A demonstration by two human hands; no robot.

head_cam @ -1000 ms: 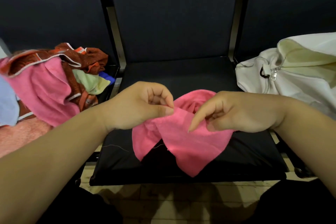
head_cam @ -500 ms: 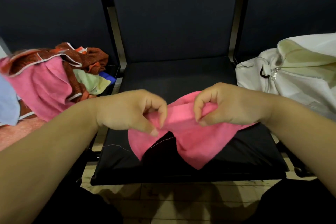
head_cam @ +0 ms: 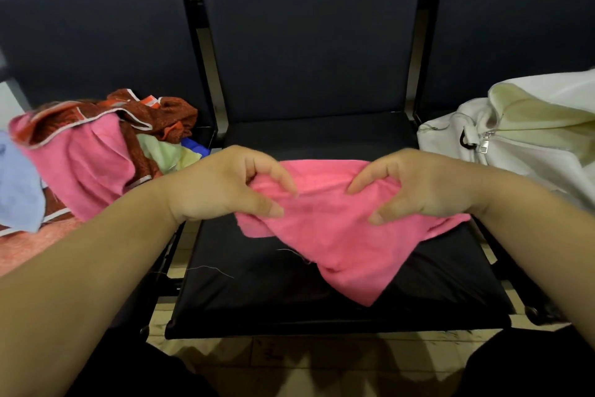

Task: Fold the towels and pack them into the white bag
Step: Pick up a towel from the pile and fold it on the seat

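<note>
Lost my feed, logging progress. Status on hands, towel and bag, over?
Left hand and right hand both pinching pink towel, crumpled on middle seat. White bag sits right of it. More towels piled left. Nothing blocking.

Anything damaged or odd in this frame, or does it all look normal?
One small thing: pale loose threads lie on the black seat by the pink towel's lower left edge, which suggests a fraying hem. The left hand and right hand pinch its top edge. Nothing else stands out.
</note>
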